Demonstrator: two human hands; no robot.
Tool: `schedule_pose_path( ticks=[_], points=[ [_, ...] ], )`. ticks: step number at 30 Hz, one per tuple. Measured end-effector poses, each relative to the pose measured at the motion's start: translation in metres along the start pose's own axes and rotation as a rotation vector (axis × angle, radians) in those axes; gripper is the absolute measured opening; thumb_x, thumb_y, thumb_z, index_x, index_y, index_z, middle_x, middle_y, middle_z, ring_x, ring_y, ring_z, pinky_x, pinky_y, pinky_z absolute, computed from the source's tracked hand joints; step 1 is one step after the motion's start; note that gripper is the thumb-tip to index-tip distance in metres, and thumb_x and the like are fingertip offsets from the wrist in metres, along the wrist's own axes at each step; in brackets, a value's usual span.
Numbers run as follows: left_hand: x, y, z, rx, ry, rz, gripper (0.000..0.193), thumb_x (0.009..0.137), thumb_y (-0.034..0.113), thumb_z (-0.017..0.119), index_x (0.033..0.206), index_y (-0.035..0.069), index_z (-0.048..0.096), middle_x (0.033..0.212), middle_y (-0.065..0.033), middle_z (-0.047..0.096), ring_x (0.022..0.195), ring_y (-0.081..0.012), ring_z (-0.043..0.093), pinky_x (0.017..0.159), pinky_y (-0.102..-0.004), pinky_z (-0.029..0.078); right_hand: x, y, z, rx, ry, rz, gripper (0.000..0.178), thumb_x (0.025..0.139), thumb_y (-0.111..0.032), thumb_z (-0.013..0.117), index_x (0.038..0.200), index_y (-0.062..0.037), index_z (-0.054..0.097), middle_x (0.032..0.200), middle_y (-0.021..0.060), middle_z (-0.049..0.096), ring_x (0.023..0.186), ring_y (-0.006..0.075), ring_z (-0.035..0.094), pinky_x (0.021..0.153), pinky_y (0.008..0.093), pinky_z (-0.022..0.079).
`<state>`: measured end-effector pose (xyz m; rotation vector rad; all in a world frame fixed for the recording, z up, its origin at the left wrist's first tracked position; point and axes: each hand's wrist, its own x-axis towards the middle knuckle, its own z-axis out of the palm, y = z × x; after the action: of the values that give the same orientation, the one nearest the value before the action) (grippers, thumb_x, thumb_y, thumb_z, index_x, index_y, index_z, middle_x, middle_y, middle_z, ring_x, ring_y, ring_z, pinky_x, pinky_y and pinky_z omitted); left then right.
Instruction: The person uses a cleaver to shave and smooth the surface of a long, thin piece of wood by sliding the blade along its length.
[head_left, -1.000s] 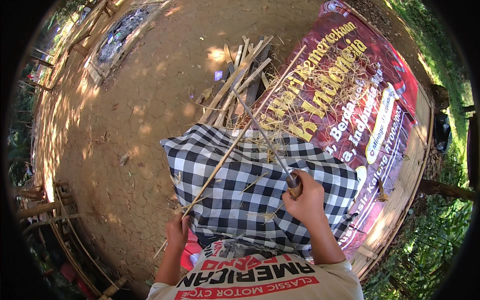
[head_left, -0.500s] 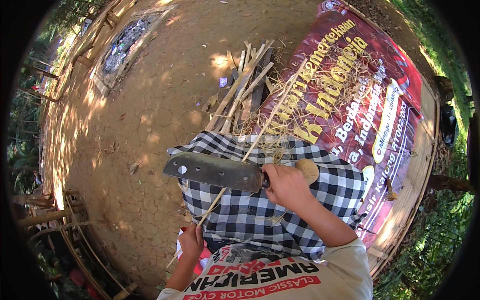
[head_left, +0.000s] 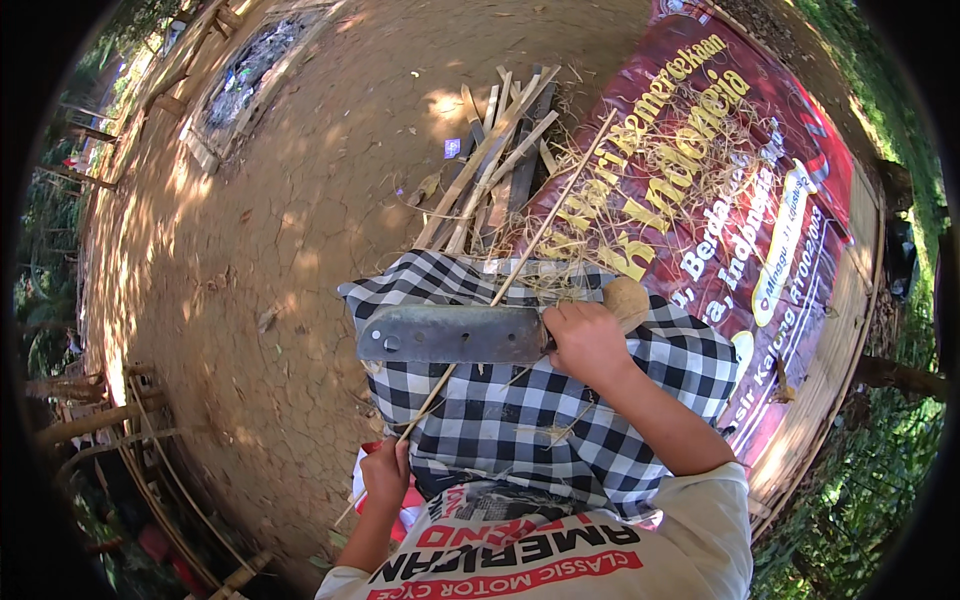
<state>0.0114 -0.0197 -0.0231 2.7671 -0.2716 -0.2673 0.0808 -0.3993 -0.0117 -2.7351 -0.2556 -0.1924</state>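
Note:
My right hand (head_left: pixel 587 343) is closed round the handle of a broad cleaver (head_left: pixel 450 335), whose dark blade with several holes points left. The round wooden end of the handle (head_left: pixel 627 303) shows beyond my fist. Under the blade runs a long thin bamboo strip (head_left: pixel 553 217), slanting from the far right down to my left hand (head_left: pixel 385 470). That hand pinches the strip near its lower end. Blade and strip lie over the black-and-white checked cloth (head_left: pixel 480 410) across my lap. Where the blade crosses it, the strip is hidden.
Several split wood strips (head_left: pixel 480 180) lie piled on the cracked earth beyond my lap. Curly shavings (head_left: pixel 660 160) litter a dark red printed banner (head_left: pixel 720 250) on a bamboo platform (head_left: pixel 815 400) at the right. A framed ash pit (head_left: pixel 245 85) is at the far left.
My right hand and the cleaver have shifted slightly to the right, and the blade has turned nearer to level. My left hand still holds the strip in about the same place.

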Motion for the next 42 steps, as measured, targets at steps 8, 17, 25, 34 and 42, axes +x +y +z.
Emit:
schedule_pose_path(
  ticks=[8, 17, 25, 34, 42],
  points=[
    [0.0, -0.001, 0.003, 0.033, 0.041, 0.023, 0.026, 0.092, 0.024, 0.058, 0.075, 0.005, 0.057, 0.054, -0.0172, 0.053, 0.051, -0.0365, 0.057, 0.046, -0.0446, 0.041, -0.002, 0.012, -0.017, -0.088, -0.003, 0.055, 0.031, 0.053, -0.01, 0.073, 0.077, -0.0074, 0.053, 0.072, 0.0078, 0.058, 0.068, 0.0256, 0.061, 0.063, 0.0366, 0.049],
    [0.001, -0.004, 0.002, 0.137, 0.066, 0.049, 0.028, 0.091, 0.027, 0.059, 0.072, 0.007, 0.056, 0.053, -0.0155, 0.053, 0.048, -0.0348, 0.056, 0.045, -0.0439, 0.041, 0.0, 0.092, -0.042, -0.307, 0.069, 0.297, 0.029, 0.059, -0.009, 0.073, 0.081, -0.006, 0.055, 0.076, 0.0106, 0.06, 0.074, 0.0302, 0.063, 0.063, 0.0408, 0.051],
    [-0.004, -0.006, 0.004, 0.155, 0.081, 0.036, 0.03, 0.092, 0.029, 0.057, 0.071, 0.008, 0.057, 0.051, -0.0158, 0.053, 0.047, -0.0359, 0.055, 0.044, -0.0446, 0.041, 0.012, 0.112, -0.037, -0.334, 0.127, 0.274, 0.024, 0.058, -0.006, 0.068, 0.079, -0.0063, 0.057, 0.073, 0.0097, 0.061, 0.069, 0.0286, 0.064, 0.063, 0.0392, 0.052],
    [0.002, -0.008, 0.004, 0.12, 0.096, 0.051, 0.031, 0.092, 0.032, 0.056, 0.074, 0.008, 0.061, 0.055, -0.0183, 0.056, 0.051, -0.039, 0.058, 0.047, -0.0476, 0.043, 0.027, 0.187, -0.077, -0.481, 0.139, 0.537, 0.013, 0.069, -0.009, 0.061, 0.082, -0.0053, 0.059, 0.076, 0.0144, 0.066, 0.07, 0.0317, 0.067, 0.062, 0.0417, 0.054],
    [-0.011, -0.01, 0.012, 0.059, 0.091, 0.03, 0.032, 0.094, 0.031, 0.052, 0.076, 0.006, 0.059, 0.059, -0.02, 0.057, 0.055, -0.0393, 0.059, 0.049, -0.0489, 0.043, 0.037, 0.23, -0.128, -0.309, 0.2, 1.106, 0.023, 0.075, -0.015, 0.062, 0.093, -0.001, 0.066, 0.091, 0.0191, 0.069, 0.085, 0.0348, 0.068, 0.076, 0.0422, 0.055]
  ],
)
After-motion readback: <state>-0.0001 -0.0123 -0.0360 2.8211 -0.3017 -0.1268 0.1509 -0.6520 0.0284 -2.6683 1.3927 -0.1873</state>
